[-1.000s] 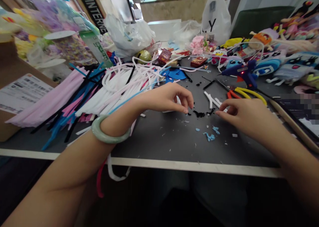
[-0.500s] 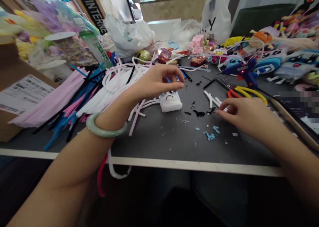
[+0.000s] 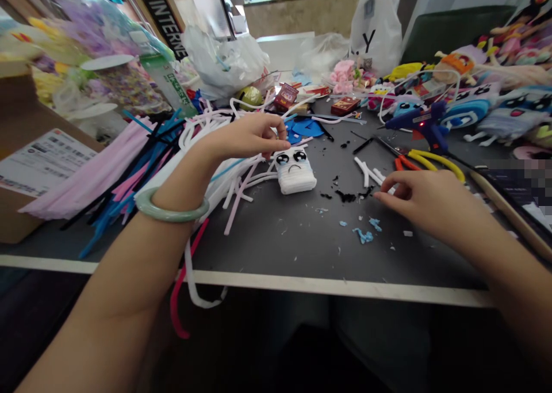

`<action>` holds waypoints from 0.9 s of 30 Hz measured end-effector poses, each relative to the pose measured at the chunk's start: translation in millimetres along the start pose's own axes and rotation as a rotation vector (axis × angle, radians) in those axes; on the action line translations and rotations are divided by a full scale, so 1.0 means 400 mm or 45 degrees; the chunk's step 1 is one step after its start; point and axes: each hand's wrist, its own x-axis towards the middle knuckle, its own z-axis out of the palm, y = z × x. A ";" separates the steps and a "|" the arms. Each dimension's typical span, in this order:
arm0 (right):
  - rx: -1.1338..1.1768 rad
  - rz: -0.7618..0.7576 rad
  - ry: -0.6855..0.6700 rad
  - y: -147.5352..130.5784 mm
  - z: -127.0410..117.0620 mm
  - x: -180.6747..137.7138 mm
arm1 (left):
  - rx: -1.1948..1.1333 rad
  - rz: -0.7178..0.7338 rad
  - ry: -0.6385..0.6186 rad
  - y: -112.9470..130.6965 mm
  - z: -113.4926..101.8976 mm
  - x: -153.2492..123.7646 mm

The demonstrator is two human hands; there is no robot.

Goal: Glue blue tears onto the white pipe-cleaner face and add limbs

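A white plush-like block [image 3: 297,177] with big teary eyes and a frowning mouth sits on the grey table. Above its upper left corner hovers my left hand [image 3: 263,134], fingers loosely curled and thumb apart, with nothing visible in it. My right hand [image 3: 414,191] rests on the table at the right, fingers bent and a gap between thumb and fingers. Just beyond its fingertips lie short white pipe cleaner pieces [image 3: 365,171], partly covered by the hand. Black fuzzy scraps [image 3: 345,197] are close to its thumb.
Bundled pipe cleaners [image 3: 107,163] spread on the left beside a cardboard box [image 3: 38,134]. Blue cut pieces [image 3: 304,129] lie behind the block. At right are a glue gun [image 3: 418,122], pliers [image 3: 435,161] and finished dolls [image 3: 513,117]. Light-blue scraps [image 3: 364,235] lie nearer the front edge.
My left hand has moved left, off the block, so its eyes and the blue pieces behind it now show. My right hand stays nearly still.
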 end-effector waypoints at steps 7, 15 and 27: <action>-0.015 -0.002 -0.002 0.002 0.003 -0.002 | -0.226 -0.032 -0.131 0.010 -0.002 -0.015; 0.005 -0.016 -0.003 0.007 0.005 0.001 | -0.446 -0.086 0.001 0.022 0.004 -0.020; 0.003 -0.004 -0.025 0.004 0.004 0.001 | -0.391 -0.175 -0.014 0.029 0.013 -0.015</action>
